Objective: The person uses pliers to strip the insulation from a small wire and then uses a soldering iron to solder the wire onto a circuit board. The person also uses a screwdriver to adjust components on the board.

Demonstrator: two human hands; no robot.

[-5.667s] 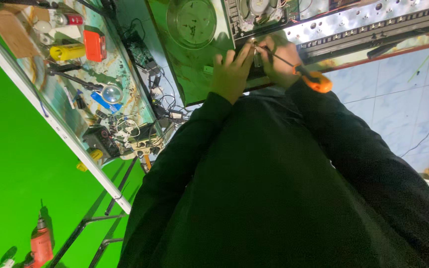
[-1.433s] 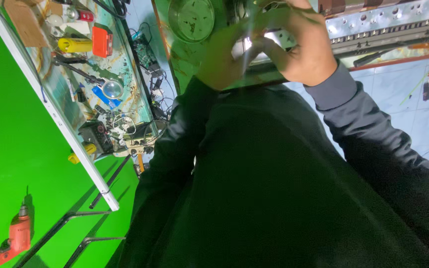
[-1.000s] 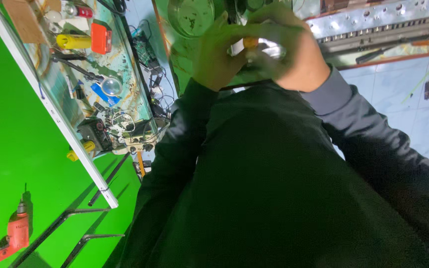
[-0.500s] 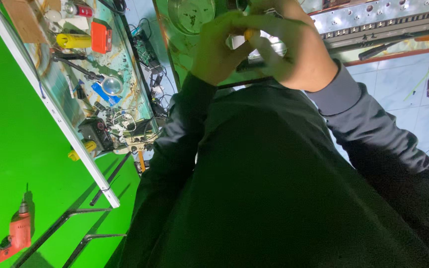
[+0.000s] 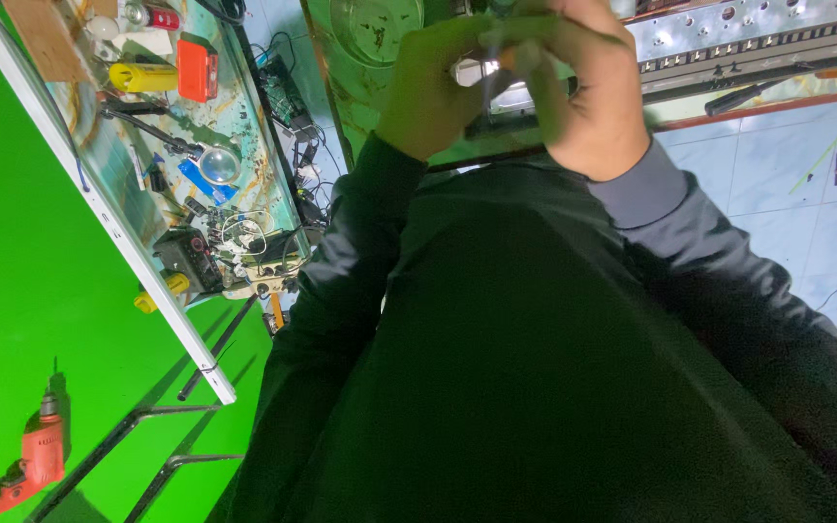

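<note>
Head view, one camera only. Both hands are raised at 12 o'clock of the frame, above the dark jacket (image 5: 554,368) that fills the lower half. The left hand (image 5: 433,92) and right hand (image 5: 583,97) are closed together around a small pale part (image 5: 467,70), with a thin dark shaft (image 5: 489,82) running down between them; which fingers actually pinch it cannot be told.

Change: some seconds ago the right hand worked an orange-handled screwdriver on the panel while the left lay flat beside it. That orange handle no longer shows, and over the last second or so the hands have stayed bunched with only small shifts. This reads as fine two-handed work on the small part rather than driving a screw.

Surroundings: the green panel (image 5: 360,58) with its round dish (image 5: 375,24) lies behind the hands; a perforated metal rail (image 5: 758,39) runs toward 2 o'clock. A cluttered bench (image 5: 99,208) sits at 10 o'clock, carrying an orange case (image 5: 197,70), a yellow tool (image 5: 142,77) and a magnifier (image 5: 215,165). A red drill (image 5: 36,463) lies at 8 o'clock.

Hidden: the fingertips, the shaft's tip and the part's shape are covered by the hands.
</note>
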